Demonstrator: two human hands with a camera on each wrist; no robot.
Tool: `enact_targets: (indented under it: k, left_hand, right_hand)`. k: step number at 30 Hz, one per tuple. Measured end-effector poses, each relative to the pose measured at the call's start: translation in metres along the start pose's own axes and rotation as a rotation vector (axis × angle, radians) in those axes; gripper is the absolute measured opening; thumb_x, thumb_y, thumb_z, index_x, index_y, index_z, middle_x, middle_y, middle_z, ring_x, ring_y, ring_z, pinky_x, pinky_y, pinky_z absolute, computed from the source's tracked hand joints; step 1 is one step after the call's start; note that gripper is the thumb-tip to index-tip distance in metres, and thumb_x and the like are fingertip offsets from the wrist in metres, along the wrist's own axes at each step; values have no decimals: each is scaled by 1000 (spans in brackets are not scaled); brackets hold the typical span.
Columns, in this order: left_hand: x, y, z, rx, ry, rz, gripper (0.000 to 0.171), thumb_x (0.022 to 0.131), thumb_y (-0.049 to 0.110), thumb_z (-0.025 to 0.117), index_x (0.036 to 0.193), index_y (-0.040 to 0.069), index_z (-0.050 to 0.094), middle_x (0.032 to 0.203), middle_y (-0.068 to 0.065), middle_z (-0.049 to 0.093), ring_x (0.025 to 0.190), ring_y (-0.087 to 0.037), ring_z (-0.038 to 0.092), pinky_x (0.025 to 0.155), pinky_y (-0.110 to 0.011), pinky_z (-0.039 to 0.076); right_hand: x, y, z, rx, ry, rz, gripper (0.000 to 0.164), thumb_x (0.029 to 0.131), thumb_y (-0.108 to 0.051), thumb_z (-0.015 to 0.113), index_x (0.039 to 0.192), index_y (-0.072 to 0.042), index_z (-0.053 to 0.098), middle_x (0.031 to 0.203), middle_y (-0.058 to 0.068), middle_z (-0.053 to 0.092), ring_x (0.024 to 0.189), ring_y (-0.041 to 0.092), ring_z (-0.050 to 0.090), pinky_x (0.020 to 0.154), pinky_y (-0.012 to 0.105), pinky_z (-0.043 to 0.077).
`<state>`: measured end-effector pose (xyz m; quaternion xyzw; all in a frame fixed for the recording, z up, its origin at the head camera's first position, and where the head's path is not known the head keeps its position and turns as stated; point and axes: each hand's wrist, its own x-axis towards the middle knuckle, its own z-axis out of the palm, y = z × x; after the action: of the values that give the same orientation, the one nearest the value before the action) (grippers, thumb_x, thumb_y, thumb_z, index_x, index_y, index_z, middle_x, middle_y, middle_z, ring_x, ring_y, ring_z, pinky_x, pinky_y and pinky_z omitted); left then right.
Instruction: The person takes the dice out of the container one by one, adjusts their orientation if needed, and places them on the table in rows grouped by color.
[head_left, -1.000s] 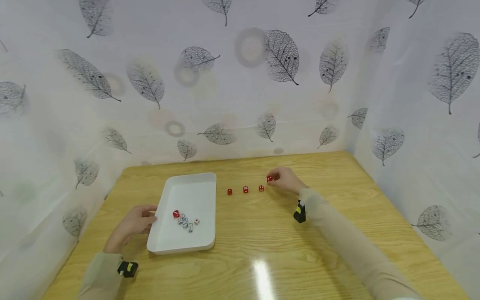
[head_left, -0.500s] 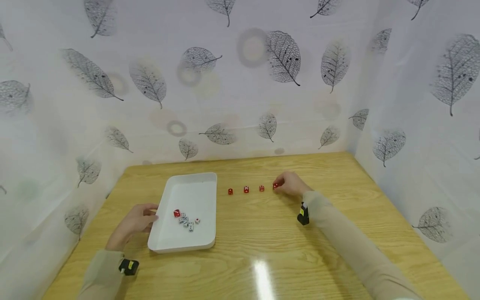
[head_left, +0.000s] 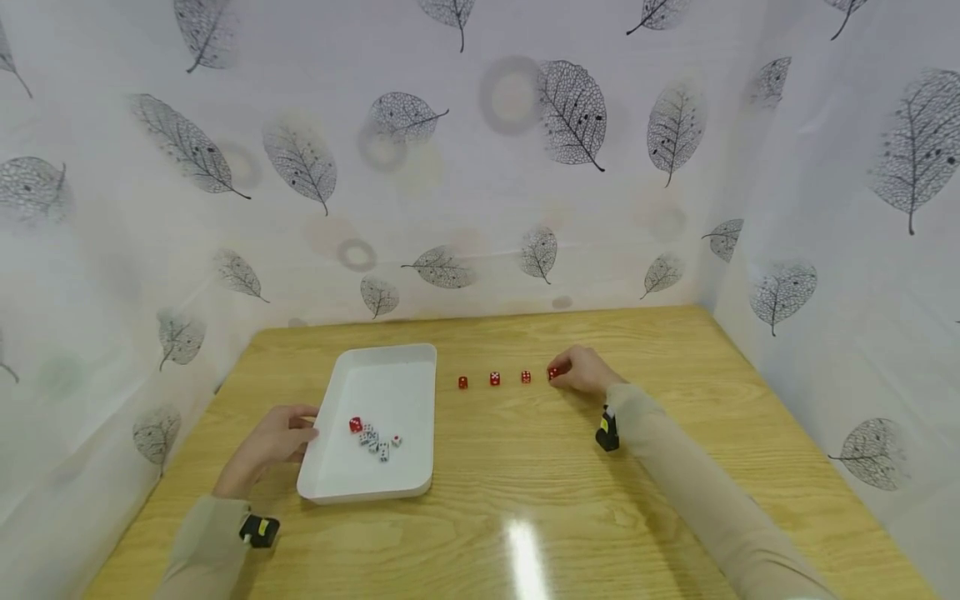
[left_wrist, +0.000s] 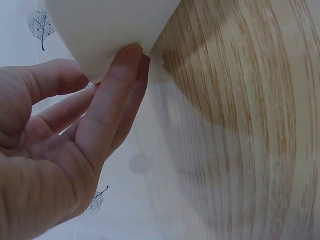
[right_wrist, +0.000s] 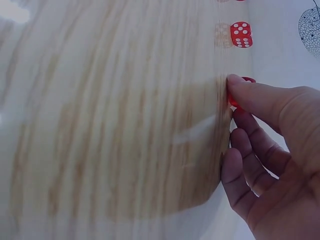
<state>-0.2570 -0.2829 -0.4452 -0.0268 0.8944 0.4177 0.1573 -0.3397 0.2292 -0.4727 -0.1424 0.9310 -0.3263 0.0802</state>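
Note:
At the right end of a row of red dice, my right hand pinches a red die between thumb and fingers, down at the table top. The right wrist view shows this red die partly covered by the thumb. To its left stand three more: a near red die, a middle red die and a far-left red die, spaced apart. My left hand grips the left wall of a white tray, thumb on one side and fingers under the edge. Inside lie a red die and several white dice.
A wooden table carries everything. White leaf-print sheeting hangs behind it and along both sides. Wrist cameras are strapped to both sleeves, including a black right wrist camera.
The right hand has come down and slightly right with its red die, setting it level with the row. The left hand stays on the tray. The view has shifted a little.

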Motion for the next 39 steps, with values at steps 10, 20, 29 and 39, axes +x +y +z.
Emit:
enact_targets:
  k: [10, 20, 29, 39]
  left_hand:
    - [0, -1, -1, 0, -3, 9, 44, 97, 2, 50, 139, -9, 44, 116, -29, 59, 86, -21, 67, 70, -38, 60]
    - [0, 0, 0, 7, 6, 0, 44, 97, 2, 51, 139, -10, 43, 114, -28, 59, 84, -21, 67, 69, -38, 60]
    - [0, -1, 0, 0, -5, 14, 45, 97, 1, 50, 139, -11, 42, 114, -29, 60, 84, -22, 67, 69, -38, 60]
    - [-2, 1, 0, -3, 3, 20, 44, 97, 2, 51, 138, -11, 43, 112, -29, 60, 83, -22, 67, 67, -38, 60]
  right_hand:
    - [0, 3, 1, 2, -2, 28, 28, 87, -13, 72, 113, -2, 72, 106, 11, 72, 99, 24, 65, 93, 41, 53]
    - [-7, 7, -4, 5, 16, 1, 28, 88, -12, 71, 113, 1, 71, 105, 13, 71, 97, 24, 65, 90, 41, 54]
    - [-9, 7, -4, 8, 13, -24, 28, 87, -13, 73, 111, 0, 71, 102, 12, 72, 92, 21, 65, 86, 40, 54]
    - [-12, 8, -4, 122, 86, 2, 43, 90, -18, 71, 127, 2, 62, 118, 16, 68, 109, 29, 62, 99, 46, 49]
